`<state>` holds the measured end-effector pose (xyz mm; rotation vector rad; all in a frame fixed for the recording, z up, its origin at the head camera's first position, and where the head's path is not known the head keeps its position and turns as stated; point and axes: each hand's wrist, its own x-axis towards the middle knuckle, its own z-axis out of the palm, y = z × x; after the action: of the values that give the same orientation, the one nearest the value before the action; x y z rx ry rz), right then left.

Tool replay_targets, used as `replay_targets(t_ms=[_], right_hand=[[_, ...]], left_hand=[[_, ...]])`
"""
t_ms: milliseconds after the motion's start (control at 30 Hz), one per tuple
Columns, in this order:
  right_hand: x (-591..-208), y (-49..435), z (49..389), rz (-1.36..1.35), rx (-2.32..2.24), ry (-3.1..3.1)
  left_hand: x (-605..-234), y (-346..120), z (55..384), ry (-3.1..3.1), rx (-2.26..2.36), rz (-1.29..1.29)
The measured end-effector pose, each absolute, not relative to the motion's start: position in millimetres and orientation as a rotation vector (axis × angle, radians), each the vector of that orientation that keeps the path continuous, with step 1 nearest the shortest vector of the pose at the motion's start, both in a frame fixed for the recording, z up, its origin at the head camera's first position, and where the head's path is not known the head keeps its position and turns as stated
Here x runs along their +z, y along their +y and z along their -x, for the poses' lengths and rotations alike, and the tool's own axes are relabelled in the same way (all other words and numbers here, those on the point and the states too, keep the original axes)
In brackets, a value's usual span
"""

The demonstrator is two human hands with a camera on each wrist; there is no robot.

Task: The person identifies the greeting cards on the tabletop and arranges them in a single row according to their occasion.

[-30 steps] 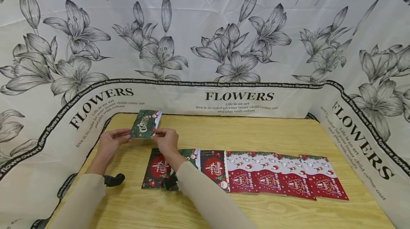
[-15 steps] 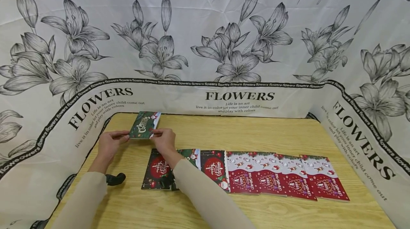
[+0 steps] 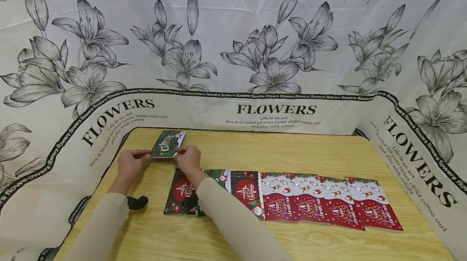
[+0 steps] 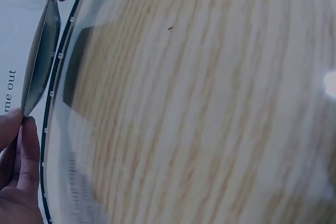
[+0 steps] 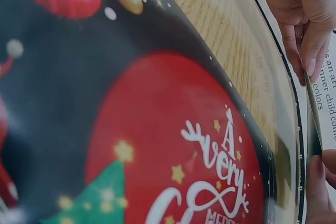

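Observation:
A green Christmas card (image 3: 165,144) with pale lettering and a snowy edge is held near the far left of the table. My left hand (image 3: 130,166) pinches its near left corner, while my right hand (image 3: 189,159) pinches the near right one. In the left wrist view the card (image 4: 43,51) appears edge-on and slightly bowed, its shadow on the wood beside it. The right wrist view also shows the thin card (image 5: 313,109) stretched between the fingertips of both hands. Below my right hand lies a dark card with a red circle (image 3: 182,190).
A row of cards crosses the table (image 3: 292,153): another green card (image 3: 223,178), a second dark card (image 3: 248,192), then several overlapping red-and-white cards (image 3: 308,198). My right forearm passes over the row's left part. A flower-printed cloth (image 3: 204,109) walls in the back and sides.
The green card's far edge has tipped down toward the table, and the card looks flatter. Both hands keep their pinch on it. The row of cards has not moved.

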<state>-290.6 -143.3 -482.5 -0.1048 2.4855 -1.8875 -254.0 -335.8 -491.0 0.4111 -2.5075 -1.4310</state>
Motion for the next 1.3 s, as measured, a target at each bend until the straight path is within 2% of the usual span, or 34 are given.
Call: replay_targets(t_ms=[367,833,1300], right_hand=[[-487,-149,295,0.024,-1.795,2.501],[-491,-152,298,0.054,-1.684,2.494],[-493,-151,296,0.143,-1.670,2.452]], left_hand=[[-497,-335,257,-2.533,-1.366,-0.467],[-504,-335,258,-2.554,-1.380,-0.540],[-506,-335,256,-2.588,-1.373,-0.487]])
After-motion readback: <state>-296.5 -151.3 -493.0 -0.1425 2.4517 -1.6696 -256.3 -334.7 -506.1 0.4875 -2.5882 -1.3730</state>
